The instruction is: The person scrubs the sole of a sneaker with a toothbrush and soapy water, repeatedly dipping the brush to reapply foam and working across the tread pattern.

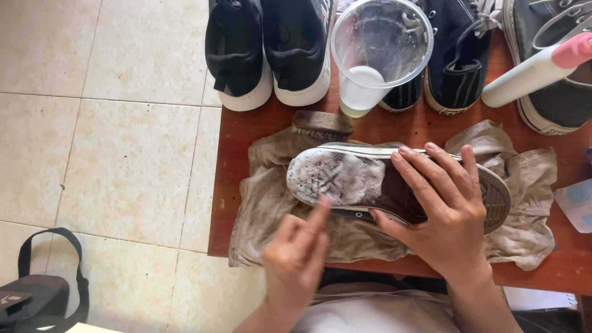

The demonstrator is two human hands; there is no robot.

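**A:** Looking straight down now — a sneaker (394, 185) lies sole-up on a stained beige cloth (271, 203), and that cloth is spread on the reddish wooden surface (419, 126).

**B:** And the right hand (447, 209) is clamped over the middle of the sole, fingers spread across it, thumb tucked under the near edge. That's a firm grip on the sneaker.

**A:** The toe end is covered in grey, soapy foam. The left hand (299, 250) is right there, just below the foamy part, fingers bunched with the fingertips up near the sole's edge. It's blurred, so I can't tell whether it's pinching anything.

**B:** Agreed, too smeared to call. Behind the sneaker, touching the far edge of the cloth, there's a scrubbing brush (322, 123) with a dark wooden back.

**A:** Just beyond it stands a clear plastic cup (376, 55) with a little pale liquid at the bottom — upright, right between the rows of shoes.

**B:** Yes, a pair of black shoes with white soles (271, 49) on the left of the cup, heels toward us, hanging slightly over the edge of the surface. On the right, dark navy canvas sneakers (456, 55), and a grey one (549, 92) at the far corner.

**A:** A white bottle with a pink cap (536, 68) lies tilted across that grey shoe.

**B:** Down on the tiled floor (111, 123), bottom left, a black bag with a strap (37, 290).
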